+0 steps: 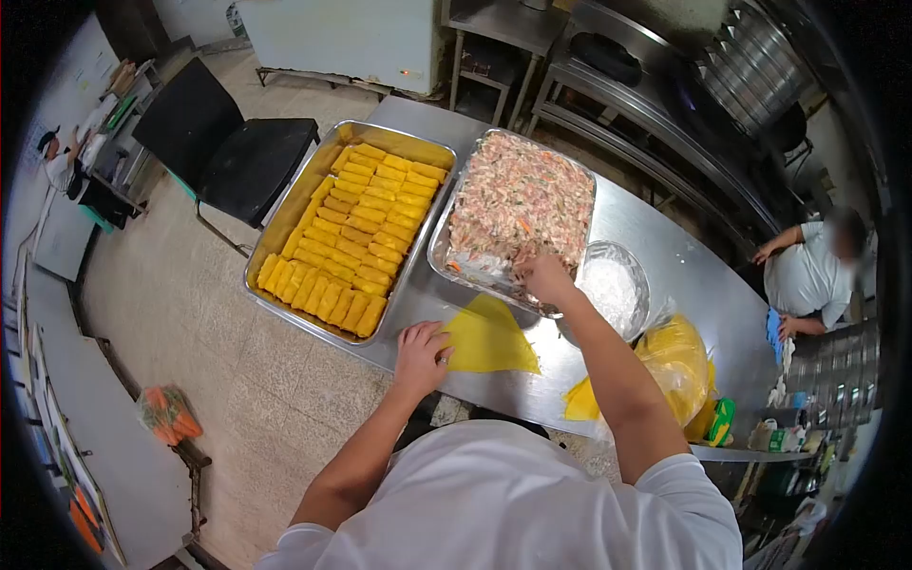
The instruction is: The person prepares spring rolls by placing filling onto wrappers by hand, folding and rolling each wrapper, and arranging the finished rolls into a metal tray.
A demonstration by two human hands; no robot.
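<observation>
A yellow wrapper sheet [492, 337] lies flat near the front edge of the steel table [670, 228]. My left hand [421, 359] rests at its left side, fingers bent and a little apart. My right hand [543, 275] reaches into the near edge of the minced filling [518, 195], which fills a metal tray; its fingertips are hidden in the mix. To the left, a second metal tray [255, 256] holds rows of yellow rolls [356, 228]. A metal bowl [613, 288] with white contents stands right of my right hand.
Yellow sheets in a plastic bag [676, 366] lie at the table's right. A black chair [249, 157] stands left of the table. One person [812, 275] is at the right, another [65, 169] at the far left. A bag of carrots [169, 415] is at the lower left.
</observation>
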